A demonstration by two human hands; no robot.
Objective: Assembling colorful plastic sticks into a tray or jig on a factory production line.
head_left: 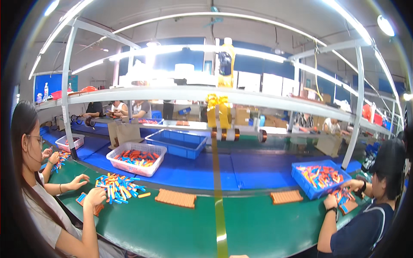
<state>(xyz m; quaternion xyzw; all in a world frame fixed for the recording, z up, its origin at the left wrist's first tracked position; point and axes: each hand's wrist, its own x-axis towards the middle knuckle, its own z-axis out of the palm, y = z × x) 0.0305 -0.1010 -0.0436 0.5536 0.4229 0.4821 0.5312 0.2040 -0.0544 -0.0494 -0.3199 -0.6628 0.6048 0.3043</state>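
At the lower edge only a sliver of what seems to be my right hand [239, 256] shows, its fingers cut off by the frame. My left hand is out of view. Just left of that sliver, a long yellow strip [220, 215] runs down across the green work surface [172, 228]. Two orange ridged trays [175, 198] [287, 197] lie along the far side of this surface, one on each side of the strip. Neither is touched by a hand.
Left, a person's hands [95, 196] work beside a pile of orange and blue sticks [118, 187]. Right, another person's hands [331, 202] handle similar pieces beside a blue crate [320, 176]. Behind stand a white basket [137, 159], a blue tray [176, 144] and a shelf [172, 93].
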